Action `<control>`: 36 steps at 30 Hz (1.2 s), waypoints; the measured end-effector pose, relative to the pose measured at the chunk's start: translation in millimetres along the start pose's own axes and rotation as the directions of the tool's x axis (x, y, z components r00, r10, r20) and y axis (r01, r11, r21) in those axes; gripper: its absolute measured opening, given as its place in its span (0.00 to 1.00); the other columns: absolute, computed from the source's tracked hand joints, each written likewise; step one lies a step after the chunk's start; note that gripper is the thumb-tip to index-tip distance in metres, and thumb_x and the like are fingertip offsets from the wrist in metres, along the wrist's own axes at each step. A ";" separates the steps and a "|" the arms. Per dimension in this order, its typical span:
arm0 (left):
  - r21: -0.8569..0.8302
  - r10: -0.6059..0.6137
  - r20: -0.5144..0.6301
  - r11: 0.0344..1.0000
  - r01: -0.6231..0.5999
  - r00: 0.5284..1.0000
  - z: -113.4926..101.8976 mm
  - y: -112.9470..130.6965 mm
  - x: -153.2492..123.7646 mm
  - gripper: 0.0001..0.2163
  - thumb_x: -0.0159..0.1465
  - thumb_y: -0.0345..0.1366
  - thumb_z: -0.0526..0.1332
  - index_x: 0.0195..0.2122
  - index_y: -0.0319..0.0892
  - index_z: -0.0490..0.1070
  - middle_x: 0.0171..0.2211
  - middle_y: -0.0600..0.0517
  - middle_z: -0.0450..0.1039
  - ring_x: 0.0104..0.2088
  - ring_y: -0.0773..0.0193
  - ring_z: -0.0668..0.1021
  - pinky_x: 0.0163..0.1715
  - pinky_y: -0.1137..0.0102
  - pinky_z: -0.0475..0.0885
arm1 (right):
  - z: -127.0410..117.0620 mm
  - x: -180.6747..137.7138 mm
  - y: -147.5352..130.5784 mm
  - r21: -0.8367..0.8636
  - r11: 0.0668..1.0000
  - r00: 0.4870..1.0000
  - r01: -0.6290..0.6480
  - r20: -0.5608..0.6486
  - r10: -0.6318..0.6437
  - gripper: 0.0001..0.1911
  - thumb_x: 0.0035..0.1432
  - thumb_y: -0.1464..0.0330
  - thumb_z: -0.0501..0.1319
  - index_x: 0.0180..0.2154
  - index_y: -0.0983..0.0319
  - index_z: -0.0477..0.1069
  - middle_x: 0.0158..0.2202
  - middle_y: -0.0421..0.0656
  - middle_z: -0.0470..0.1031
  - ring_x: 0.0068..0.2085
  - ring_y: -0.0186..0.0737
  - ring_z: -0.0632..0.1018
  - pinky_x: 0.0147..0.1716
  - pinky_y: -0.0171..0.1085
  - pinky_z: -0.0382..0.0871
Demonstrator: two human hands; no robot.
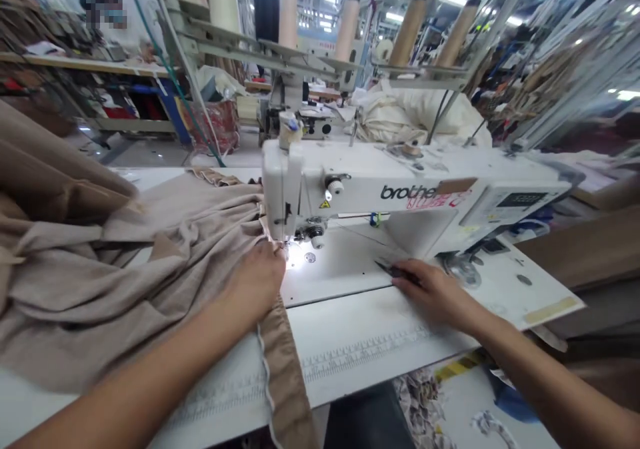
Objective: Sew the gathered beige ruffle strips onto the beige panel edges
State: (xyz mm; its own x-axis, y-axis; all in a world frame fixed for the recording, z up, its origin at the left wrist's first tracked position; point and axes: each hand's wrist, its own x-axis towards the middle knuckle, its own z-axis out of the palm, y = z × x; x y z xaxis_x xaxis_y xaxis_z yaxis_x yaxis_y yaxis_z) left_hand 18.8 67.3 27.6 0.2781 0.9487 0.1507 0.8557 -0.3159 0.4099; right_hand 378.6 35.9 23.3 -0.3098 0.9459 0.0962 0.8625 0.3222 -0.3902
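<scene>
Taupe cloth (125,295) being pinched by left fingers (273,252), black pointed snips (393,270) by right fingers (419,269); trimming likely being readied toward worktop (350,315) left edge.

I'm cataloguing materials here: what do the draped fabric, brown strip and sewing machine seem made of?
Draped fabric: matte cloth, judging by its soft, irregular folds; fibre unclear.
Brown strip: probably smoother cloth with slight sheen, showing faint creases.
Sewing machine: likely painted metal, though plastic parts are possible; its white surface looks smooth and semi-gloss.
</scene>
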 end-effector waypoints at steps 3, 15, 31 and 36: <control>-0.192 -0.109 0.040 0.975 0.114 0.993 -35.7 -13.6 -23.4 0.06 0.55 0.29 0.57 0.26 0.42 0.73 0.27 0.44 0.77 0.32 0.49 0.80 0.38 0.57 0.76 | 9.5 -1.3 -58.4 0.153 0.980 0.987 0.129 0.072 -0.142 0.15 0.72 0.61 0.54 0.35 0.60 0.74 0.36 0.47 0.78 0.37 0.44 0.80 0.39 0.41 0.74; -0.973 -0.711 0.225 -0.134 0.186 0.666 -46.7 11.0 -288.7 0.17 0.56 0.48 0.75 0.28 0.39 0.77 0.26 0.49 0.76 0.28 0.64 0.77 0.30 0.72 0.75 | 95.3 74.8 -313.2 0.646 0.554 0.686 0.524 0.066 -0.725 0.11 0.72 0.65 0.56 0.38 0.62 0.72 0.41 0.45 0.78 0.45 0.45 0.76 0.49 0.44 0.68; -0.889 -0.610 0.121 0.284 0.359 0.783 -42.9 30.7 -286.4 0.17 0.61 0.40 0.72 0.52 0.49 0.80 0.31 0.52 0.84 0.31 0.60 0.85 0.34 0.70 0.83 | 112.1 -96.1 -243.4 0.804 0.404 0.705 -0.437 0.585 -0.402 0.33 0.72 0.43 0.47 0.32 0.62 0.70 0.25 0.38 0.62 0.27 0.33 0.62 0.28 0.36 0.54; -0.858 -0.566 0.196 0.297 0.420 0.801 -41.7 42.4 -278.0 0.21 0.59 0.39 0.72 0.54 0.45 0.78 0.31 0.50 0.84 0.30 0.59 0.85 0.31 0.70 0.82 | 110.6 -86.2 -247.8 0.784 0.259 0.655 -0.564 0.616 -0.438 0.28 0.64 0.43 0.61 0.30 0.63 0.71 0.23 0.36 0.63 0.25 0.31 0.62 0.24 0.34 0.51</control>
State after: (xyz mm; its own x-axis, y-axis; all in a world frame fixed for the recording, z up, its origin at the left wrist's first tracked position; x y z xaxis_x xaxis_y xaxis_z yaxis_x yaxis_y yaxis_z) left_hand -40.5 -210.5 40.6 -0.1767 0.9413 -0.2875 -0.0032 0.2916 0.9565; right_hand 147.3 -129.7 10.5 -0.8268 0.4552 -0.3304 0.0846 -0.4800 -0.8732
